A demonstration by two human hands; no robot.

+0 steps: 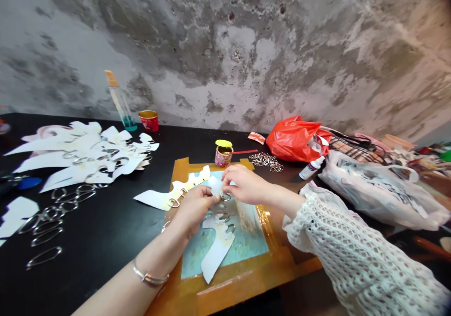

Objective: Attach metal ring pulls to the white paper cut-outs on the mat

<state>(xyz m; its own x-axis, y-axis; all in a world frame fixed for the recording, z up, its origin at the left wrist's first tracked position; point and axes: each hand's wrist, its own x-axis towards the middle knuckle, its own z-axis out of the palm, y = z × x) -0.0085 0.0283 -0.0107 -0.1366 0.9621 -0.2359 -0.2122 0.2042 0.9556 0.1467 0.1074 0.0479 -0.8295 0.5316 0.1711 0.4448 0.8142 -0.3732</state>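
"What's the left hand (pixel 195 208) doing?"

"Pinching a bit of white paper (pixel 215 185), just in front of the small tub (pixel 224 157)."

"And the right hand (pixel 243 184)?"

"Its fingers curl in at the paper's right edge. I can't tell if they grip it or a metal loop there."

"How do you do that well?"

"I'd keep the left pinch still and use only the right fingertips, softly. The paper looks thin, so it could bend."

"What's around?"

"One white cut-out (pixel 217 250) lies in front of the tub, on a blue-green sheet (pixel 246 250). Another (pixel 153 199) is in front, to the left. Loose loops (pixel 268 161) lie right of the tub. A big heap of cut-outs (pixel 98 154) sits well left of it."
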